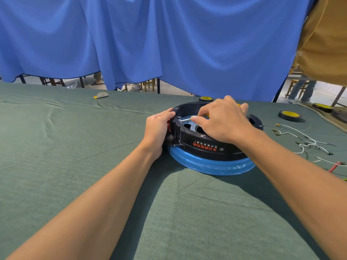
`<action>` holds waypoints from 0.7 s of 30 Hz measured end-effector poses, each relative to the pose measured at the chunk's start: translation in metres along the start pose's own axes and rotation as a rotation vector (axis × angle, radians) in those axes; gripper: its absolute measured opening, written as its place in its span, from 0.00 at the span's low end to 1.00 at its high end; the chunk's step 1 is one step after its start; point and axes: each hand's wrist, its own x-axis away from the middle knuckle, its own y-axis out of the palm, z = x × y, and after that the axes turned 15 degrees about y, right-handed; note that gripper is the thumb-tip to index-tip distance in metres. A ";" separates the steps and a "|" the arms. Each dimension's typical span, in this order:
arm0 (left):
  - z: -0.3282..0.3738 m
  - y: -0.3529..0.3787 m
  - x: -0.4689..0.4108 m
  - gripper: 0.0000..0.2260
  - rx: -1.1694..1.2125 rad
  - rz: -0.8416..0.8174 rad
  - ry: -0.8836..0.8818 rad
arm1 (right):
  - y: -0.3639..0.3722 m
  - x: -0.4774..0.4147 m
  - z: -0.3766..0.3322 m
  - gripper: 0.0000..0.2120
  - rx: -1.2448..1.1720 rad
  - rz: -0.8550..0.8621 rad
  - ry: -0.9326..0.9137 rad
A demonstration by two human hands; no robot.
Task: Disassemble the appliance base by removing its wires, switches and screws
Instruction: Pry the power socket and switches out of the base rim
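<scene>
The appliance base (206, 147), a round black shell with red and white lettering on its near wall, lies open side up on the green-clothed counter (84, 147); a blue ring (216, 167) shows beneath its near edge; inside it a grey metal plate (187, 125) with round holes is visible.

The left hand (159, 128) grips the base's left edge, its fingers (170, 112) curled over the rim and clamped on it, just beside some small red parts (169, 126) set into that side.

The right hand (223, 121) hangs over the middle of the base, its fingers (203, 111) curled tight round a screwdriver (185, 119); the yellow handle peeks out on the far side of the hand, and the bare metal shaft points toward the base's left rim, its tip close to the left fingertips; whether it sits in a screw I cannot tell.

A screw head (202, 136) shows on the base's near rim, below the right hand.

To the right of the base, loose white wires (304, 141) with metal terminals lie on the cloth, a red wire (335, 166) nearer than they; farther right and back sits a black-and-yellow tape roll (290, 115); another tape roll (206, 99) stands just behind the base.

A blue curtain (169, 44) hangs beyond the base.
</scene>
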 end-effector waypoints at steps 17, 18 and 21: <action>0.000 -0.002 -0.003 0.15 -0.095 -0.013 0.051 | -0.001 0.014 0.014 0.18 -0.167 0.604 0.257; 0.000 -0.001 -0.003 0.16 -0.103 -0.019 0.063 | -0.002 0.011 0.016 0.19 -0.226 0.647 0.233; -0.002 -0.001 -0.002 0.15 -0.144 -0.031 0.086 | -0.005 0.004 0.024 0.21 -0.212 0.697 0.224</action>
